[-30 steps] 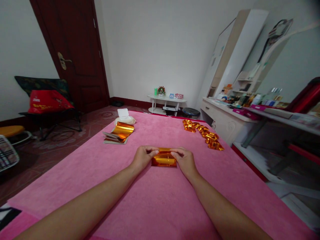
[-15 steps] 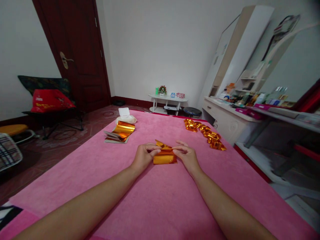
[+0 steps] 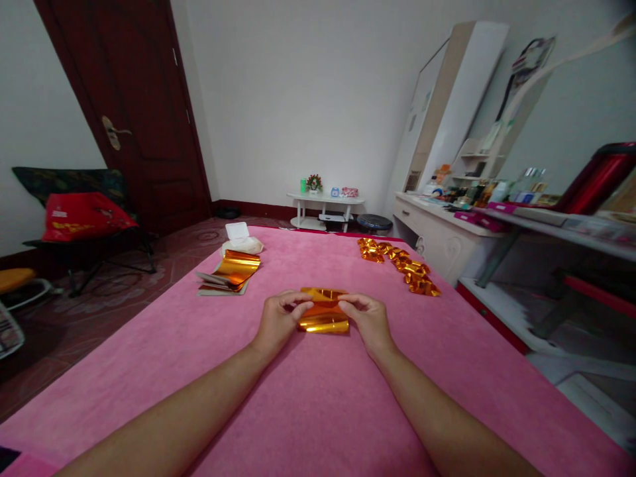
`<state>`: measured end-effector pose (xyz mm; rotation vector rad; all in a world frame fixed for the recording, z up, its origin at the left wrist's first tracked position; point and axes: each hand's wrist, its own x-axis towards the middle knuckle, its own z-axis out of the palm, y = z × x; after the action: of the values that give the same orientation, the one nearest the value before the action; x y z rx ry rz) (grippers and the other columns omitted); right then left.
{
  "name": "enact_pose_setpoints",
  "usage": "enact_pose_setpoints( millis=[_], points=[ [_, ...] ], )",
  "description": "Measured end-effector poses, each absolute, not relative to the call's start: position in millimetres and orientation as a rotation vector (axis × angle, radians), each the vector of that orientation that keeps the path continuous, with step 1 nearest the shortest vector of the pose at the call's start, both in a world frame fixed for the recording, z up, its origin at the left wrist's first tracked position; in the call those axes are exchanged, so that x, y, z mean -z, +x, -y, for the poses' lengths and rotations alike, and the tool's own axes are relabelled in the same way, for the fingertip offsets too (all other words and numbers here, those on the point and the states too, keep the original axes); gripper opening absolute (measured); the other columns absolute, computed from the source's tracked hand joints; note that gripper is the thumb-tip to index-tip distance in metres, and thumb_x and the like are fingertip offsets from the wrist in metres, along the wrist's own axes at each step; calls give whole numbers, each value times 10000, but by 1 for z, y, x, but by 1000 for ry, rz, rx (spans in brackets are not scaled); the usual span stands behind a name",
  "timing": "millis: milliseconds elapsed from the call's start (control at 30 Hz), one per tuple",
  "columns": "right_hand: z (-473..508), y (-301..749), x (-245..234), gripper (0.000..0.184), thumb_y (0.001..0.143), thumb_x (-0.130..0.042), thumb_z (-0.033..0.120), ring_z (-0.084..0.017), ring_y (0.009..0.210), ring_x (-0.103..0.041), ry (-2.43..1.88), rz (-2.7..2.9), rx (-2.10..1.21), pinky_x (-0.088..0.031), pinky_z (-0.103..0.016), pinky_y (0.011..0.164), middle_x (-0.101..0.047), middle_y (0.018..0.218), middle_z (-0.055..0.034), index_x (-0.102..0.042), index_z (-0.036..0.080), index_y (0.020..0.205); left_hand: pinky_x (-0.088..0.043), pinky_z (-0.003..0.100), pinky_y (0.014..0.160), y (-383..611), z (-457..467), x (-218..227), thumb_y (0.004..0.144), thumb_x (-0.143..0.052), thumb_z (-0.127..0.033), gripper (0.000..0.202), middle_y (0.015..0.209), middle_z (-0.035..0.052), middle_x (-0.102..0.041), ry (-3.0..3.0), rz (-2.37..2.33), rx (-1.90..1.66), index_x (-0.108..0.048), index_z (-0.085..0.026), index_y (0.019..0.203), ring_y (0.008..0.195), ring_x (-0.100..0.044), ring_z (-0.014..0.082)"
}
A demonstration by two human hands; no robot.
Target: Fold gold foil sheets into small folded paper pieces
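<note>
A sheet of shiny gold foil paper (image 3: 324,309) lies between my hands over the pink cloth (image 3: 308,397), its near and far edges curled. My left hand (image 3: 281,317) pinches its left side between thumb and fingers. On the opposite side my right hand (image 3: 368,317) pinches the right edge the same way. Left of the hands is a stack of gold foil paper (image 3: 234,268), its top sheets curling up over greyish ones. Several folded gold foil pieces (image 3: 405,262) sit in a line at the right.
Behind the stack stands a white open-lidded container (image 3: 240,240). A white dressing table (image 3: 442,228) with bottles is on the right. At the left is a folding chair (image 3: 74,175) holding a red bag (image 3: 87,215). A low white table (image 3: 325,201) stands by the far wall.
The foil sheet has gone from partly folded, with a raised pointed flap at the back, to more spread out. Both hands still pinch its sides. The camera view has shifted a little.
</note>
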<state>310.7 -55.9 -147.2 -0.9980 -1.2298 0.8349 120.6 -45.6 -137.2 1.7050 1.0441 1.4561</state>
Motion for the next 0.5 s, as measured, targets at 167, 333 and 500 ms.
enact_pose_setpoints(
  millis=[167,333,500],
  points=[
    [58,313,148,146,646,-705,281,-170,668,-617,-1017,1184,-862,-489,-294,653,-699,744,-32,-715,184,754,-464,265,714,118,45,138,764,-623,-251,134,845,56,-655,1813,-1010,-1450,-739,-206,814,809,-590,179],
    [59,315,147,146,629,-714,281,-161,635,-606,-1021,1205,-827,-481,-272,613,-680,688,-20,-703,177,731,-433,325,906,112,45,134,735,-663,-255,108,1300,53,-468,1921,-989,-1472,-745,-236,803,1047,-508,210],
    [58,317,148,124,611,-728,270,-164,668,-613,-977,1218,-857,-473,-273,645,-686,708,-20,-702,188,700,-467,322,865,110,43,136,782,-618,-241,153,1150,81,-606,1900,-849,-1331,-734,-218,879,959,-592,195]
  ],
)
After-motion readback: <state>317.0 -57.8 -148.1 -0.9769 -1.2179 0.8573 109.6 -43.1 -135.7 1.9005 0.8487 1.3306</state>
